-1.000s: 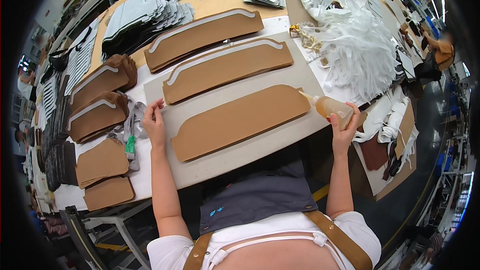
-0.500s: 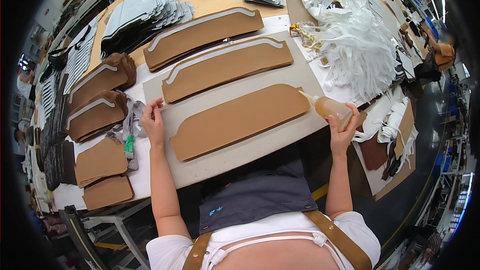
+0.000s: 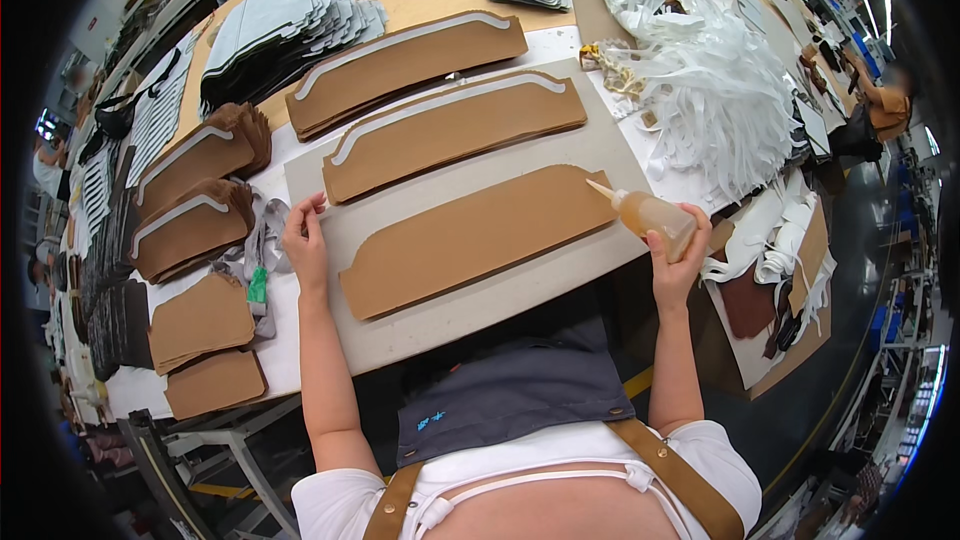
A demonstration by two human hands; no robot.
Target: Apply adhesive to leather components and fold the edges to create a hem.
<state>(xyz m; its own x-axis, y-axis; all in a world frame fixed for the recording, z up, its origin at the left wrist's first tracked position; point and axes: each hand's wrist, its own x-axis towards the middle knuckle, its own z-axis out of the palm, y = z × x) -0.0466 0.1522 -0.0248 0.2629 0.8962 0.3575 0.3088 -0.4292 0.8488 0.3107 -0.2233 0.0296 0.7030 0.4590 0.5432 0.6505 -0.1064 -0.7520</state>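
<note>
My right hand (image 3: 677,258) is wrapped round a translucent squeeze bottle (image 3: 655,220) with amber liquid inside. Its pointed nozzle tilts left, the tip at the upper right corner of a long brown panel (image 3: 480,240); I cannot tell whether it touches. This panel has one curved long edge and no white strip on it. To its left, my left hand (image 3: 306,230) hovers or rests by the edge of the grey board (image 3: 420,345), fingers loosely bent and apart, holding nothing. Just beyond lies a brown panel stack (image 3: 460,140) with a white strip along its curved edge.
Another strip-topped brown stack (image 3: 410,70) lies farther back. Smaller brown stacks (image 3: 200,230) and a grey strap bundle (image 3: 262,240) are at left. White strips (image 3: 710,90) heap at right, beyond grey sheets (image 3: 280,35). A co-worker (image 3: 885,105) is at far right.
My right hand has shifted slightly left with the bottle, carrying the nozzle tip a little inward from the panel's right end. My left hand has barely moved.
</note>
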